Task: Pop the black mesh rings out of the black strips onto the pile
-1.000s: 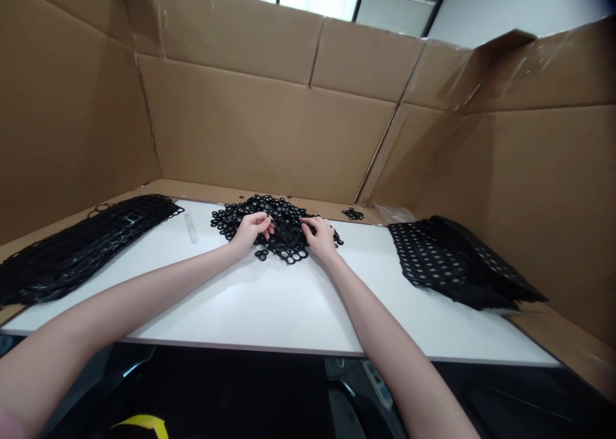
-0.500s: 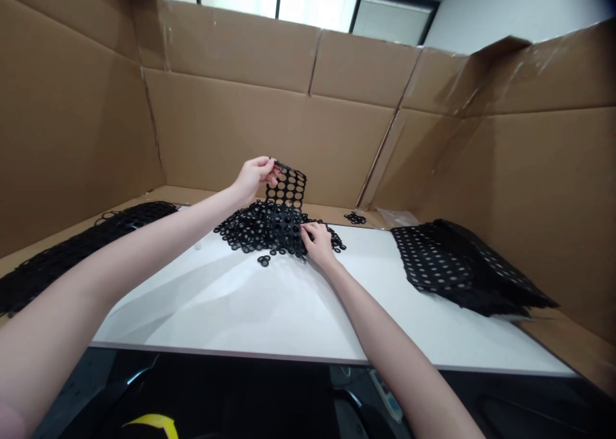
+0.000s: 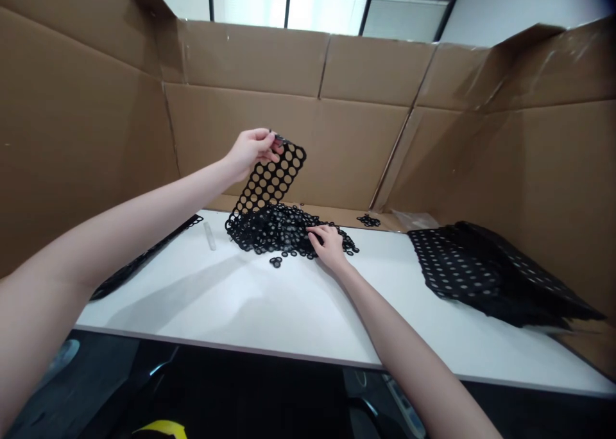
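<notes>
My left hand (image 3: 253, 150) is raised, its fingers pinching the top edge of a black perforated strip (image 3: 269, 179) with rows of round holes. The strip hangs at a slant, and its lower end comes down onto the left side of a heap of small black rings (image 3: 283, 227). At the right side of that heap rests my right hand (image 3: 328, 243), its thumb and fingers apart over the rings. A small cluster of loose rings (image 3: 276, 262) lies just in front of the heap.
Black perforated sheets (image 3: 452, 266) are stacked on the right of the white table (image 3: 231, 310). More black strips (image 3: 139, 262) lie at the left, partly behind my forearm. A clear narrow piece (image 3: 209, 236) and another ring cluster (image 3: 368, 220) lie nearby. Cardboard walls (image 3: 269, 105) surround the table.
My left hand has lifted the strip higher, and its lower end has swung left, off the front of the heap. My right hand has come off the strip's edge and stays on the rings.
</notes>
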A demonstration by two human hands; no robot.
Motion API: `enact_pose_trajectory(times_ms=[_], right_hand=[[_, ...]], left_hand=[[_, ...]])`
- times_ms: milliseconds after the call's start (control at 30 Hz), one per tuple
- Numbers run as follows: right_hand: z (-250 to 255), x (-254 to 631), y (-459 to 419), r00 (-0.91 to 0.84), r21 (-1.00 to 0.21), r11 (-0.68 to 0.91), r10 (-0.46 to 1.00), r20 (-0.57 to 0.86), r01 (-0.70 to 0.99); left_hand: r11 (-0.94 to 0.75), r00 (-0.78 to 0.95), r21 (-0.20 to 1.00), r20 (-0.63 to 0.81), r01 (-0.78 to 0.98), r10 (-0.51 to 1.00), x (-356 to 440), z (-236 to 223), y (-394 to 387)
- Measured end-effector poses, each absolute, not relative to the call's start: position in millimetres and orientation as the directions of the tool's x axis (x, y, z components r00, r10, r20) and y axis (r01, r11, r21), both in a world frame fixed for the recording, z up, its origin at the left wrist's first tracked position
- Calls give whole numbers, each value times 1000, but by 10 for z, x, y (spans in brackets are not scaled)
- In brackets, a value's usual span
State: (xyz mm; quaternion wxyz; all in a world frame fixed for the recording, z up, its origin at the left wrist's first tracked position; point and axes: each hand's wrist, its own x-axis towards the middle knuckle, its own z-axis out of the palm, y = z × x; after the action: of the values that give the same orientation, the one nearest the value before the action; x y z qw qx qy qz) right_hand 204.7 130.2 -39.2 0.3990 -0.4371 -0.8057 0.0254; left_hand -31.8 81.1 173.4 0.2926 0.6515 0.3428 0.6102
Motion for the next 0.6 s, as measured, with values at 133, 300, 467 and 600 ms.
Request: enact_pose_trajectory(times_ms=[133, 300, 467, 600], right_hand=[[-378, 2031, 1271, -333, -362, 642, 704, 627, 676], [-318, 1952, 1119, -435, -284, 709, 647, 626, 646], [-295, 1712, 845, -716, -149, 848, 513, 474, 509], [-356, 1593, 814, -744, -93, 855, 493, 451, 510]], left_hand=[[-561, -68, 819, 570, 115, 819, -522, 1734, 777], [-530, -101, 833, 547, 158, 831, -781, 1833, 742], [-490, -150, 851, 518, 189, 842, -1046, 1851, 919], [-499, -192, 841, 536, 210, 822, -1376, 1912, 1020]])
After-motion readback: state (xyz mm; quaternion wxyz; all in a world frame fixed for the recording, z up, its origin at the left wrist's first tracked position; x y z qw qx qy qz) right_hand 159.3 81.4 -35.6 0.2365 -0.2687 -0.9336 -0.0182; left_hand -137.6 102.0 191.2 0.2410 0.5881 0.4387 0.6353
